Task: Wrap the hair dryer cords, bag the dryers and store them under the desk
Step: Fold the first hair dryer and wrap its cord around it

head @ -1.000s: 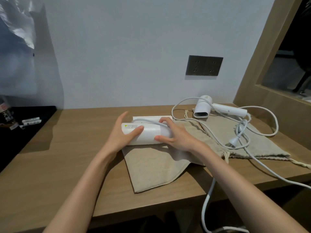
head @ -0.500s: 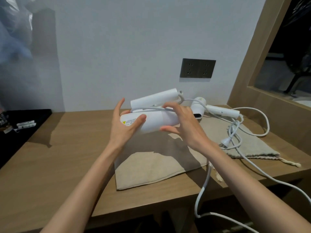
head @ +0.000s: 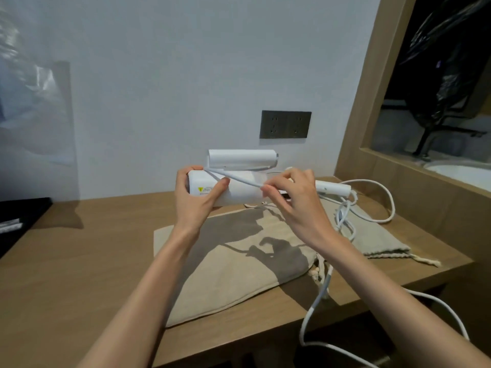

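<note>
Head view: the left hand grips the white hair dryer at the barrel's 9 o'clock end. The thumb lies across the front beside a yellow warning label and the other fingers curl round the back. The dryer is held in the air above the desk, over a beige cloth bag lying flat there. Its long axis runs level from 9 to 3 o'clock. The folded handle sits on top at 12 o'clock, parallel to the barrel.

The cord leaves the handle's 9 o'clock end and slants across the barrel toward 4 o'clock. The right hand pinches it between thumb and forefinger tips, in front of the barrel's 3 o'clock end. Its other fingers are loosely bent and spread above.

A second hair dryer lies on the desk at 3 o'clock of the right hand. It points along 9 to 3 o'clock, with its looped cord over a second bag. A cord length hangs over the desk's front edge at 5 o'clock. A dark wall socket sits at 12 o'clock.
</note>
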The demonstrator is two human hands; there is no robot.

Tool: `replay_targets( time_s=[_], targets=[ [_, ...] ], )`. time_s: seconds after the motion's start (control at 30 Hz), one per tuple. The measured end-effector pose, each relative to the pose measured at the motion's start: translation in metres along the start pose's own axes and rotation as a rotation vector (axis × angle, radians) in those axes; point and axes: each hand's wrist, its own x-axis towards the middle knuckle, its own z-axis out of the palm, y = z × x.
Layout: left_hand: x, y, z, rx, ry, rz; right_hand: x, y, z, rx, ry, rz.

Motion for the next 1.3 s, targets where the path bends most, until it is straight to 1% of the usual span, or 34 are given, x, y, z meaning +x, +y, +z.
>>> replay_targets(
  time_s=[0.1,0.17,0.27,0.33,0.47,0.57,0.67,0.77,0.9,0.97,1.1,1.2,1.3],
  targets=[
    [-0.003,-0.011,-0.003,0.096,0.003,0.059,0.000,0.009,0.002,-0.006,0.092,0.033],
    [-0.005,-0.016,-0.005,0.153,-0.005,0.076,-0.001,0.015,0.004,0.031,0.121,0.069],
    [-0.002,-0.019,-0.006,0.079,0.007,-0.003,-0.009,0.017,0.011,0.073,0.012,0.041],
    [0.000,-0.019,-0.007,0.018,0.037,-0.035,-0.018,0.012,0.020,0.028,-0.050,-0.035],
    [-0.003,-0.018,-0.007,-0.109,0.100,-0.149,-0.033,0.001,0.045,-0.186,-0.110,-0.304],
    [-0.004,-0.017,-0.009,-0.181,0.053,-0.240,-0.042,-0.001,0.062,-0.270,-0.213,-0.357],
    [-0.005,-0.017,-0.010,-0.224,0.006,-0.282,-0.043,0.003,0.067,-0.228,-0.317,-0.273],
    [-0.006,-0.017,-0.011,-0.270,-0.041,-0.334,-0.036,0.014,0.064,-0.043,-0.425,-0.090],
    [0.001,-0.016,-0.019,-0.407,-0.164,-0.401,-0.026,0.030,0.053,0.188,-0.530,0.051],
    [0.005,-0.019,-0.026,-0.445,-0.258,-0.421,-0.024,0.037,0.043,0.292,-0.540,0.144],
    [0.003,-0.021,-0.029,-0.433,-0.464,-0.426,-0.019,0.045,0.025,0.318,-0.564,0.267],
    [-0.002,-0.018,-0.029,-0.418,-0.557,-0.430,-0.018,0.046,0.009,0.377,-0.504,0.344],
    [-0.001,-0.018,-0.035,-0.333,-0.670,-0.416,-0.014,0.051,-0.008,0.430,-0.444,0.424]
  ],
)
